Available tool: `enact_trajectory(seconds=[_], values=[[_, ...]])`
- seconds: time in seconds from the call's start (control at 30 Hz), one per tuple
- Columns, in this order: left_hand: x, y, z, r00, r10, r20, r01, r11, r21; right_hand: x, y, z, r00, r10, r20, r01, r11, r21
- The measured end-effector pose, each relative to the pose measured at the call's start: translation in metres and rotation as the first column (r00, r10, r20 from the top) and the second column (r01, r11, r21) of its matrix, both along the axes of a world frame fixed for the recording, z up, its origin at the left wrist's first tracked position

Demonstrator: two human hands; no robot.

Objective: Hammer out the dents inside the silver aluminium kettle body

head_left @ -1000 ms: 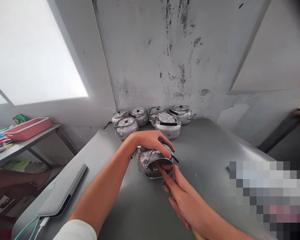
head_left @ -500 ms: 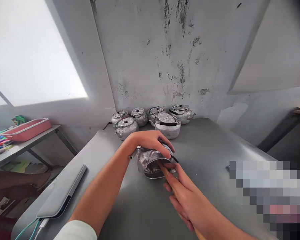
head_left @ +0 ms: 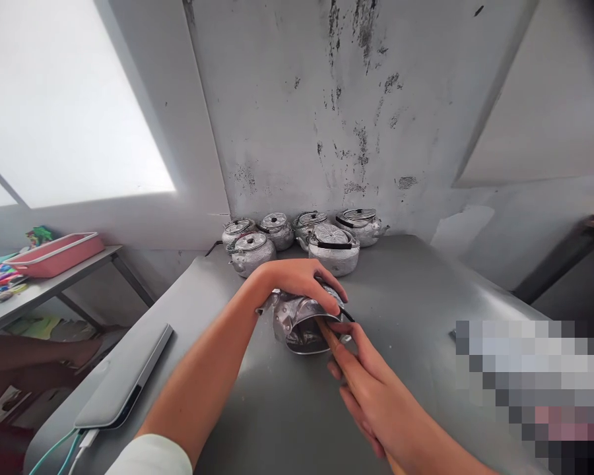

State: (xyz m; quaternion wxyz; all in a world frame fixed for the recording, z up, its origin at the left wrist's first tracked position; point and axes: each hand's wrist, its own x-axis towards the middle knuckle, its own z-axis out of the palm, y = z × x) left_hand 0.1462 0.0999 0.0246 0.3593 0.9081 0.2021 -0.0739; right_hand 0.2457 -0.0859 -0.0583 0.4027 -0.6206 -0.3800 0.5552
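A silvery metal kettle (head_left: pixel 296 311) lies tipped on the table, its round opening facing me. My left hand (head_left: pixel 304 280) is curled over the top of it, fingers on the far side and thumb near the dark handle. My right hand (head_left: pixel 363 379) is wrapped round a wooden stick (head_left: pixel 329 333) that reaches into the kettle's opening. The stick's far end is hidden inside the kettle, and its near end shows below my right hand.
Several similar kettles (head_left: pixel 334 256) stand by the wall at the table's (head_left: pixel 272 409) back edge. A power bank (head_left: pixel 123 379) with cables lies at the left. Further left, a pink tray (head_left: pixel 59 256) sits on another table, with a person's limb below. The lower right is pixelated.
The stick and my right hand have shifted very slightly to the right at the opening. My left hand keeps its place on the kettle. The view has moved a little.
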Motion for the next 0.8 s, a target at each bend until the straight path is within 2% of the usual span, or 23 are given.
enact_trajectory(seconds=[0.17,0.3,0.43,0.53,0.7,0.8], values=[[-0.003,0.000,-0.001,1.000,0.010,0.008,-0.010,1.000,-0.007,0.000,-0.004,0.000,0.993,0.007,0.116,-0.010,1.000,0.025],[-0.007,-0.001,-0.003,0.999,0.009,0.051,-0.009,1.000,0.015,-0.001,-0.004,-0.011,0.990,0.016,0.140,-0.015,1.000,-0.007],[-0.011,0.000,-0.004,0.998,0.009,0.066,-0.010,1.000,0.006,-0.003,0.002,-0.025,0.995,0.046,0.087,-0.046,0.999,-0.004],[-0.012,0.000,-0.005,0.997,0.014,0.072,-0.014,1.000,-0.002,-0.003,0.005,-0.025,0.996,0.078,0.037,-0.076,0.996,-0.044],[-0.012,-0.001,-0.005,0.997,0.016,0.076,-0.015,1.000,-0.008,-0.003,0.002,-0.017,0.996,-0.042,-0.079,0.031,0.990,-0.135],[-0.013,0.000,-0.005,0.997,0.011,0.082,-0.010,1.000,-0.008,-0.004,0.002,-0.019,0.987,-0.055,-0.149,0.027,0.983,-0.181]])
